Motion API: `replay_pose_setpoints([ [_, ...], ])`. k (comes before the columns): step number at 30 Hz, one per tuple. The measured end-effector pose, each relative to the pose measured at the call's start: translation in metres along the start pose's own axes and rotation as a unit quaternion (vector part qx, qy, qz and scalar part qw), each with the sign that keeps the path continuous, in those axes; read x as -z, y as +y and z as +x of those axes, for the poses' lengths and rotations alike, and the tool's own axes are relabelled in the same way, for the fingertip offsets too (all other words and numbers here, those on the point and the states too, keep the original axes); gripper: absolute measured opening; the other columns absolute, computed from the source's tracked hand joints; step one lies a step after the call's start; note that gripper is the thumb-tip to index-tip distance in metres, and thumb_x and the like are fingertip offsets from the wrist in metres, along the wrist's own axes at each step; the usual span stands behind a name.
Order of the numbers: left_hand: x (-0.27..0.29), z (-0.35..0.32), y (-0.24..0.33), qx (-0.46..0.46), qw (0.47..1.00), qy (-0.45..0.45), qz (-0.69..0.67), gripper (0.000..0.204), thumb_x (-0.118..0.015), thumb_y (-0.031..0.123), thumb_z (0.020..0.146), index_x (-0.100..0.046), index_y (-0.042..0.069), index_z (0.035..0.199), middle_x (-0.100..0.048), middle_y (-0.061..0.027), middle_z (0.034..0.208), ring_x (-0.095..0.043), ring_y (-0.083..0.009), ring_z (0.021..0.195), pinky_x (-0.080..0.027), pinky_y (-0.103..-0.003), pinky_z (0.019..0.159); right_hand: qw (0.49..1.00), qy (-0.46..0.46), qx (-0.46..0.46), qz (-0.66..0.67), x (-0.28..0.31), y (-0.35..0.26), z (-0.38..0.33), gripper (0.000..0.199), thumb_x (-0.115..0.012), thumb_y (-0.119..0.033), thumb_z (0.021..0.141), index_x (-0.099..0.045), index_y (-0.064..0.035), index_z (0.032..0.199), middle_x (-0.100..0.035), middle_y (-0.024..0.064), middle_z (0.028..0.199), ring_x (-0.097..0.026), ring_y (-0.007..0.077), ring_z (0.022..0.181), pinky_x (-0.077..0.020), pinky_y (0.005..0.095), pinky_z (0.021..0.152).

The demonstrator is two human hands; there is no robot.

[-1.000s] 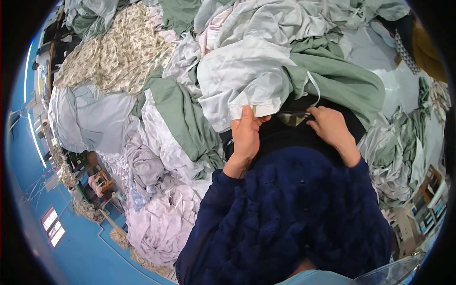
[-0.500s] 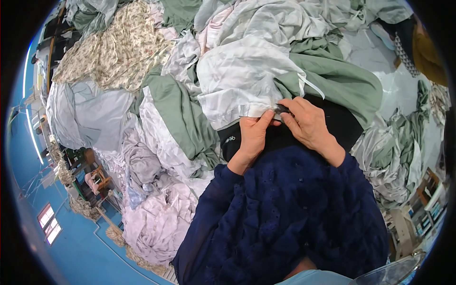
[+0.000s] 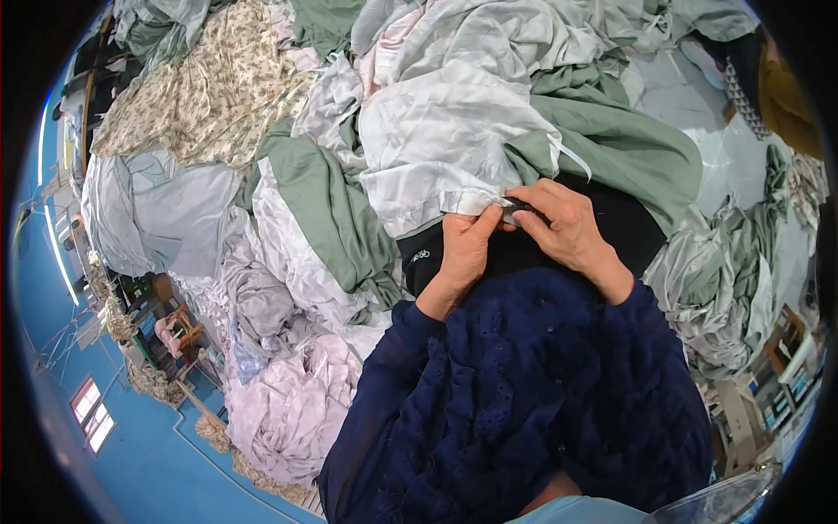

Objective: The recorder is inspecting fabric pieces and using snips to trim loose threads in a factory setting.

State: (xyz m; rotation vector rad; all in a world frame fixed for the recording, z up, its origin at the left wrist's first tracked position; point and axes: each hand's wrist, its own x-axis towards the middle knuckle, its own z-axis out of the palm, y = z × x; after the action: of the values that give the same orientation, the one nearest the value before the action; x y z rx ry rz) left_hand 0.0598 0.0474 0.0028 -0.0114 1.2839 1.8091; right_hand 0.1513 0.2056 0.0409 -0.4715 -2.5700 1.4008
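Observation:
White cloth [image 3: 449,131] with a green side [image 3: 611,140] lies spread over my lap, its hemmed edge drawn up toward me. My left hand [image 3: 465,249] pinches that hem between thumb and fingers. Close beside it, my right hand [image 3: 566,229] is closed on a small dark tool [image 3: 517,210], whose tip meets the cloth at the left fingertips. Fingers cover most of the tool, so its exact kind is hard to tell. A thin white tie [image 3: 572,157] hangs loose on the green part. Black fabric [image 3: 624,223] shows beneath my hands.
Heaped cloth surrounds me: a floral piece [image 3: 201,96] at the far left, a pale grey one [image 3: 166,210] below it, a pinkish pile [image 3: 292,402] at the lower left and a green-and-white pile [image 3: 729,279] on the right. The floor is blue [image 3: 166,472].
The right fingers and the dark tool have shifted slightly at the hem. My left hand keeps its pinch, and the cloth lies nearly the same.

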Motion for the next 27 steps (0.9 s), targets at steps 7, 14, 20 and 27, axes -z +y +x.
replay_pose_setpoints([
  [7,-0.0002,0.0008,-0.0006,0.012,1.000,-0.002,-0.002,0.017,-0.059,0.008,0.096,-0.067,-0.002,0.107,-0.069,-0.0072,0.098,-0.065,-0.0145,0.083,-0.055,-0.027,0.070,1.000,-0.011,0.003,-0.020,0.0023,0.0007,-0.0006,0.028,-0.071,-0.015,0.082,-0.067,-0.0096,0.109,-0.058,0.0078,0.081,-0.061,0.0271,0.073,-0.0486,0.0359,0.062],
  [14,-0.0008,0.0012,-0.0008,0.018,1.000,-0.007,-0.009,0.017,-0.059,0.008,0.096,-0.067,-0.002,0.107,-0.069,-0.0074,0.099,-0.065,-0.0144,0.082,-0.055,-0.027,0.070,1.000,0.014,0.022,-0.013,0.0029,0.0027,-0.0025,0.029,-0.072,-0.013,0.081,-0.067,-0.0073,0.109,-0.060,0.0087,0.083,-0.061,0.0274,0.071,-0.0486,0.0357,0.061],
  [20,-0.0046,0.0021,0.0008,0.025,1.000,0.010,-0.002,0.016,-0.059,0.007,0.096,-0.067,-0.002,0.106,-0.069,-0.0081,0.099,-0.066,-0.0146,0.082,-0.055,-0.027,0.070,1.000,0.015,0.020,-0.011,0.0024,0.0060,-0.0044,0.029,-0.072,-0.013,0.081,-0.067,-0.0068,0.108,-0.060,0.0088,0.082,-0.061,0.0273,0.071,-0.0481,0.0356,0.060],
  [27,-0.0045,0.0017,-0.0007,0.025,1.000,0.002,-0.007,0.016,-0.060,0.008,0.096,-0.067,-0.002,0.106,-0.070,-0.0080,0.099,-0.066,-0.0147,0.082,-0.055,-0.027,0.070,1.000,0.007,0.011,-0.013,0.0037,0.0078,-0.0063,0.028,-0.072,-0.012,0.081,-0.067,-0.0063,0.108,-0.060,0.0088,0.082,-0.061,0.0276,0.072,-0.0483,0.0356,0.061],
])
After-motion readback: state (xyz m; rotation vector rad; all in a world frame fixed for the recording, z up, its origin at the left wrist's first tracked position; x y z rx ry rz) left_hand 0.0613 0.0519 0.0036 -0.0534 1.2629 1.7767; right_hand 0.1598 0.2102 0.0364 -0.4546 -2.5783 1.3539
